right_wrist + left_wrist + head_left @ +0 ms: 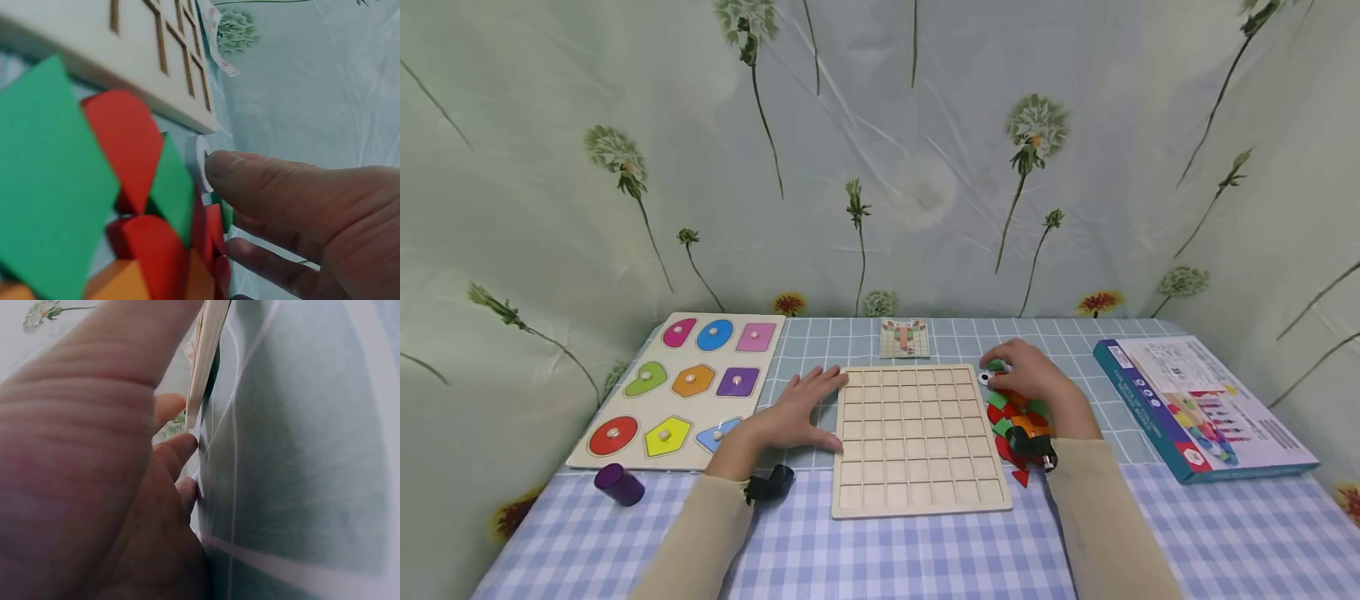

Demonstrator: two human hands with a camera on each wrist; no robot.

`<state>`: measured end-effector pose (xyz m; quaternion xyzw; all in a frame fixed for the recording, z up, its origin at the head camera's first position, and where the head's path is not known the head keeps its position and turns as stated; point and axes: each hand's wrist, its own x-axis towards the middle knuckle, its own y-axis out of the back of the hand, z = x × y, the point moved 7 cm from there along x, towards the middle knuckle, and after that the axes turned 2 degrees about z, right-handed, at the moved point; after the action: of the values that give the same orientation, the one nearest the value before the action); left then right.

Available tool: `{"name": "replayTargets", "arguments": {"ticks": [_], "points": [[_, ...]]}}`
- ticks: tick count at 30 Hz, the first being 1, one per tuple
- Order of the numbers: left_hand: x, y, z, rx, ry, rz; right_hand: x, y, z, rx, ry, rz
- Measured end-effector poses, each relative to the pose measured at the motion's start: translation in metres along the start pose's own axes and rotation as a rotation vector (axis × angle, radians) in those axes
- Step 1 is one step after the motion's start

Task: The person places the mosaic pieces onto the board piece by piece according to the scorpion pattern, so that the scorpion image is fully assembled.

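The wooden grid board [917, 437], at the lower centre of the frame, is met along its left edge by the left hand [786, 417], whose grip is spread. Right of centre, the white disc [985, 378] at the far end of the coloured pile [1017, 417] is touched by the thumb of the right hand [1032, 372]; whether it is pinched cannot be told. The disc is best taken by its rim, with neighbouring pieces undisturbed and the board kept still.

Left fingers [824, 384] spread, right fingers [1002, 349] bent (downward)
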<state>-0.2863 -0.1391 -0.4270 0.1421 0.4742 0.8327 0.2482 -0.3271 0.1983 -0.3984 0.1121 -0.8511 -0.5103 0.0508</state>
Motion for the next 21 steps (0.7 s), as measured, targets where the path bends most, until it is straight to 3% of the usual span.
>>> {"name": "replayTargets", "arguments": {"ticks": [7,21], "points": [[-0.0059,0.0011,-0.0014,-0.046,0.003,-0.012,0.0039,-0.0029,-0.0016,-0.053,-0.011,0.009],[-0.0048,-0.0011,-0.0002,-0.022,0.008,-0.025,0.0083,-0.0032,-0.0047,-0.129,0.008,0.113]]}}
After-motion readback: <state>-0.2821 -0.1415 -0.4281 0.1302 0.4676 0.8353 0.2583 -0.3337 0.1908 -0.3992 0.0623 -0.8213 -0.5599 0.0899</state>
